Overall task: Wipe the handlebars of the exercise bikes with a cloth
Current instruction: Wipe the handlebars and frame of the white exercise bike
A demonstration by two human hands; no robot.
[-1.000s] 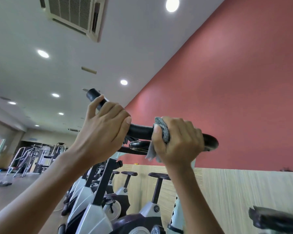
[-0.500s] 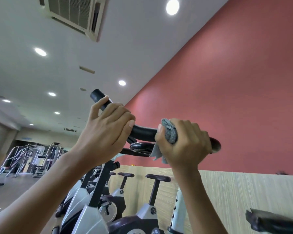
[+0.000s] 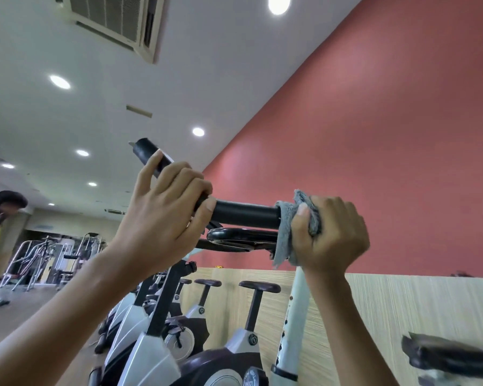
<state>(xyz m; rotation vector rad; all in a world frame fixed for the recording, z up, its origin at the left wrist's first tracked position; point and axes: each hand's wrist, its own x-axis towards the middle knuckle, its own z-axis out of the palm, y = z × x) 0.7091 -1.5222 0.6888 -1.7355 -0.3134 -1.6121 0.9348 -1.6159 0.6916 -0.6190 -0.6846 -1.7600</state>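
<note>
Handlebar (image 3: 246, 214): black padded bar, running between the two hands; left end (image 3: 145, 151) juts up past the left hand, right end hidden inside the right hand.
Left hand (image 3: 165, 215): fingers curled over the bar in a bracing grip, thumb laid along the grip toward the raised end.
Right hand (image 3: 329, 235): fist closed around the cloth, which is wrapped about the bar.
Cloth (image 3: 287, 227): grey, bunched; a loose tail hangs below the fist, beside the white post (image 3: 296, 316).
Other bikes (image 3: 207, 307): row of saddles and frames below and beyond both hands.
Risk, coverage: the bare stretch between the hands may go unwiped if the cloth stops short.
Risk, slippage: a loosely bunched cloth could slide off the bar's end.
Risk, snag: the hanging tail could catch on the glossy bracket (image 3: 240, 236) under the bar.
</note>
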